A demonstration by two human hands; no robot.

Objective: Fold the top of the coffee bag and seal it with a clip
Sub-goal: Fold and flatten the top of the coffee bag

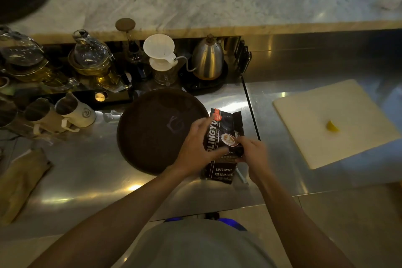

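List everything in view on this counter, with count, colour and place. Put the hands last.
coffee bag: one, black with white lettering, on the steel counter at centre
round tray: one, dark brown, left of the bag
gooseneck kettle: one, steel, at the back on a dark base
pour-over dripper: one, white, left of the kettle
glass teapots: at least two, clear, back left
mugs: three or more, cream, on their sides at left
cloth: one, tan, far left
cutting board: one, white, right
lemon wedge: one, yellow, on the board
left hand: on the bag's left edge
right hand: gripping the bag's right side
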